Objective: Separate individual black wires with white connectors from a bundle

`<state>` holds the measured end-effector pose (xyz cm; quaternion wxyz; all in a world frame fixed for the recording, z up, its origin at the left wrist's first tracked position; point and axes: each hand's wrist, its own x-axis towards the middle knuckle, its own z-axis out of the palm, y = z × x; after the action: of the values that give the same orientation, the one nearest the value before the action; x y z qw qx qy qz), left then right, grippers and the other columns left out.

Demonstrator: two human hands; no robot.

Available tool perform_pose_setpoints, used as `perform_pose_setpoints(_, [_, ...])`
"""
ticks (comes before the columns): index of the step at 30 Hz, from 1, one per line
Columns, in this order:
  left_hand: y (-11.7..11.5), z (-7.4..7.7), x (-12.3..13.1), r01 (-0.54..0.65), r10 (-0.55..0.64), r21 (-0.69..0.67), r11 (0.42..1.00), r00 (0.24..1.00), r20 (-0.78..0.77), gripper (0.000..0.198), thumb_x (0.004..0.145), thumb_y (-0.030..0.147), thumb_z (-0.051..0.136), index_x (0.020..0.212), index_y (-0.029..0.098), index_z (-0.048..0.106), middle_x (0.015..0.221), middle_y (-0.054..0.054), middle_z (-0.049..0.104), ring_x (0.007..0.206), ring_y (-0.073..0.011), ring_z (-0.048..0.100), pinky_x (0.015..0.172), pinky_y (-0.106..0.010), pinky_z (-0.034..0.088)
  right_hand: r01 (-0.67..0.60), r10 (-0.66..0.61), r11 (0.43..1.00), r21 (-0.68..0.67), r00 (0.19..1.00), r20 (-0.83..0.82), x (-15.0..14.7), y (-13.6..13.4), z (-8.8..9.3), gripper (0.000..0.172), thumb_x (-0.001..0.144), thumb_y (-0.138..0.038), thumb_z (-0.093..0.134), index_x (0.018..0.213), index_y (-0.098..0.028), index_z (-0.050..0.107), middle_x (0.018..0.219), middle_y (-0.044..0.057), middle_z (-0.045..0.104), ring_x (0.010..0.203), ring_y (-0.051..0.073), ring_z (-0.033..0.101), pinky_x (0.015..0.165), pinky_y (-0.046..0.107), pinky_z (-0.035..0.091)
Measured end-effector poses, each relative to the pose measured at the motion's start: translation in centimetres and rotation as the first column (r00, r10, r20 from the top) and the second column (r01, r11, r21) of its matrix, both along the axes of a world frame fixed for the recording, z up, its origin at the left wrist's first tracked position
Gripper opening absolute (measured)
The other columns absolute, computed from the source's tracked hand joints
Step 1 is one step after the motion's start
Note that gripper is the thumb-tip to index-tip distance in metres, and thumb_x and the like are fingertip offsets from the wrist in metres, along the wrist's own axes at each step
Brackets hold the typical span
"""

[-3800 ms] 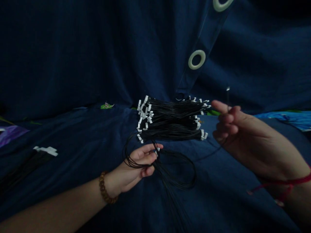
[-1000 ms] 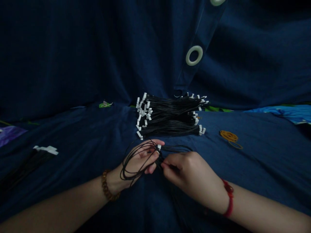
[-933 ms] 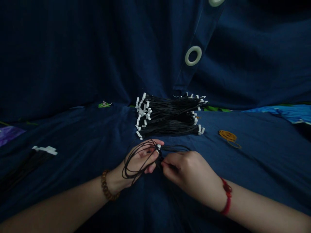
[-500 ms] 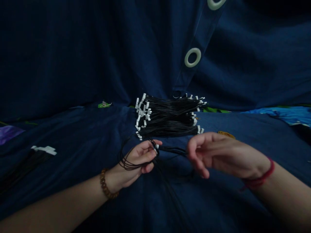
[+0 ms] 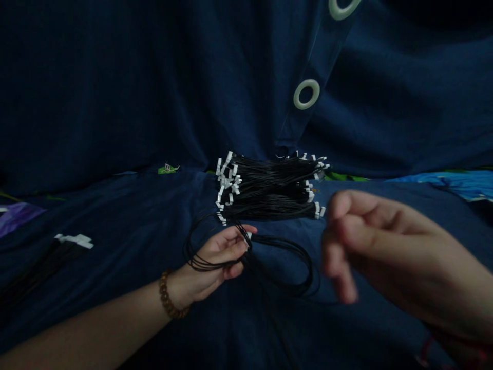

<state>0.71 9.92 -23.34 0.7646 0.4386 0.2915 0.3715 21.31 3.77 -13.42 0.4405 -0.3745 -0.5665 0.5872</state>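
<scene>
My left hand [image 5: 227, 249] is closed on a coil of thin black cable [image 5: 292, 246], pinching it beside a white connector [image 5: 248, 237]. One loop hangs back over this wrist and a larger one spreads to the right. My right hand [image 5: 358, 241], blurred, is raised right of the coil with thumb and index finger pressed together. A faint strand of the cable runs from the coil to its lower fingers; the pinch point itself is smeared. Just behind the left hand lies a stack of black cable bundles [image 5: 269, 187] with white connectors at both ends.
Another cable bundle [image 5: 42, 262] with white connectors lies at the left on the dark blue cloth [image 5: 146, 221]. A blue curtain [image 5: 154, 77] with pale rings hangs behind. Patterned cloth [image 5: 442, 180] shows at the right, and a small green scrap [image 5: 168, 168] lies at the back.
My right hand has moved right and closer to the camera, away from the coil, and its thumb has come against the index finger. The right loop now shows fully. My left hand keeps its hold.
</scene>
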Motion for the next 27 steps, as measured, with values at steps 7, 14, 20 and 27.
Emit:
perform_pose_setpoints(7, [-0.3,0.3,-0.2,0.093,-0.095,0.023,0.995,0.990,0.109,0.028,0.069,0.027,0.070,0.096,0.023,0.062,0.056,0.007,0.040,0.036,0.0013,0.033,0.037,-0.010,0.028,-0.123,-0.306,0.900,0.417,0.503,0.809,-1.9,-0.7,-3.2,0.012,0.082,-0.020,0.046,0.075,-0.020,0.056,0.056,-0.001,0.059,0.048,0.012,0.055,0.046,0.022,0.037])
perform_pose_setpoints(14, [-0.4,0.4,-0.3,0.134,-0.135,0.021,0.991,0.989,0.066,0.031,0.068,0.028,0.071,0.096,0.023,0.061,0.059,0.007,0.043,0.036,0.0009,0.036,0.036,-0.011,0.028,-0.176,-0.366,0.861,0.478,0.438,0.821,-2.0,-0.9,-3.8,0.018,0.084,-0.023,0.041,0.075,-0.019,0.056,0.056,0.002,0.058,0.046,0.014,0.053,0.044,0.022,0.034])
perform_pose_setpoints(20, [-0.4,0.4,-0.3,0.146,-0.148,0.025,0.989,0.986,0.077,0.028,0.068,0.027,0.071,0.094,0.024,0.062,0.062,0.006,0.044,0.036,0.0017,0.037,0.036,-0.011,0.027,-0.170,-0.385,0.853,0.494,0.435,0.814,-2.0,-1.0,-3.8,0.017,0.083,-0.021,0.042,0.076,-0.018,0.057,0.056,0.002,0.059,0.045,0.013,0.054,0.044,0.022,0.034])
perform_pose_setpoints(27, [-0.4,0.4,-0.4,0.147,-0.148,0.027,0.989,0.987,0.070,0.029,0.069,0.028,0.071,0.096,0.023,0.061,0.070,0.004,0.051,0.036,0.0017,0.040,0.035,-0.011,0.027,-0.220,-0.412,0.824,0.522,0.399,0.819,-2.2,-0.8,-4.2,0.017,0.084,-0.020,0.042,0.075,-0.018,0.056,0.058,0.003,0.060,0.048,0.014,0.056,0.045,0.022,0.035])
